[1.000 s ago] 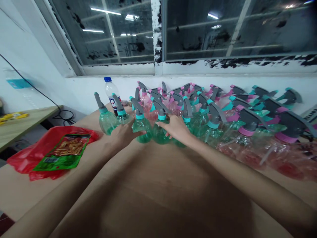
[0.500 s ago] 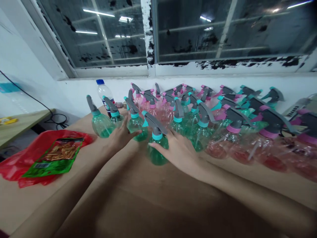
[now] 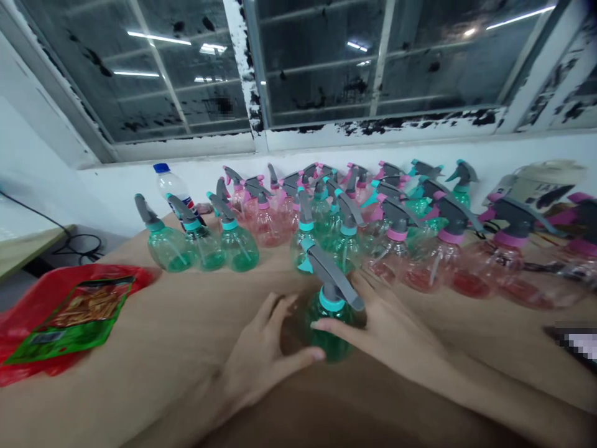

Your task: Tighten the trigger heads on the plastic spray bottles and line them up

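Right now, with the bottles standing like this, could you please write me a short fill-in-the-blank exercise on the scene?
1. The person's ____ hand has its thumb across the rounded, translucent green spray bottle nearest the camera.
2. The clear plastic drink bottle by the wall has a ____ screw cap.
3. The flat, green-edged snack packet lies on a crumpled ____ plastic bag.

Missing words: right; blue; red.

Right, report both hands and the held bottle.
Right hand gripping green spray bottle. Left hand open beside it, contact unclear. Other spray bottles standing behind, none between the hands.
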### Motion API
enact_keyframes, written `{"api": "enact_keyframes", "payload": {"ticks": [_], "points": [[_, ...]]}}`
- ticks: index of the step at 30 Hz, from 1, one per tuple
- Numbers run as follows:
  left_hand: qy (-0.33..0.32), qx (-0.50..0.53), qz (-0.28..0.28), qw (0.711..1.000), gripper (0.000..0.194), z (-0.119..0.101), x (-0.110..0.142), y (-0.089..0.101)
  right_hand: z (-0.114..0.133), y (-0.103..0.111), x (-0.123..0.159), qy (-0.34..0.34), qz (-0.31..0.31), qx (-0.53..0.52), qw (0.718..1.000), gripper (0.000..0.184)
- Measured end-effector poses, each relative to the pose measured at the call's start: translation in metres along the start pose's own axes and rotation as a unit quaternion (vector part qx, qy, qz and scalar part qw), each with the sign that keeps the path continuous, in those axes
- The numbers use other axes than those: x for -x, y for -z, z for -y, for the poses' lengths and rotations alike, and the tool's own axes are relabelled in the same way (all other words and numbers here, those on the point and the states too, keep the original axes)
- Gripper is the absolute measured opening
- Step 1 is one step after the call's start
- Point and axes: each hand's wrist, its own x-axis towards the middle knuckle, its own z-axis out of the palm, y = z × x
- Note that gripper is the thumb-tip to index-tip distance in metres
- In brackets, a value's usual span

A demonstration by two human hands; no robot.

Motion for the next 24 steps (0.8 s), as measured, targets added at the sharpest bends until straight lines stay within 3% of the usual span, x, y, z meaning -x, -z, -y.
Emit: {"api": "enact_keyframes", "payload": {"ticks": [3, 8, 14, 18, 24], "points": [[-0.042, 0.032, 0.020, 0.998, 0.084, -0.016, -0.006, -0.021, -0.006, 0.007, 0.008, -0.014, 0.017, -0.057, 0.998, 0.047], [-0.061, 0.064, 0.046, 0.995, 0.084, -0.033, -0.016, -0.051, -0.018, 0.017, 0.014, -0.026, 0.008, -0.191, 0.981, 0.064], [-0.076, 0.074, 0.036, 0.994, 0.092, -0.051, -0.034, -0.063, -0.027, 0.025, 0.006, 0.034, -0.072, -0.236, 0.968, 0.031], [-0.087, 0.049, 0.031, 0.995, 0.094, -0.046, -0.041, -0.066, -0.035, 0.019, -0.003, 0.030, -0.081, -0.262, 0.961, 0.029], [-0.118, -0.064, 0.043, 0.990, 0.100, -0.016, -0.033, -0.064, -0.043, 0.011, -0.014, 0.023, -0.105, -0.240, 0.965, 0.014]]}}
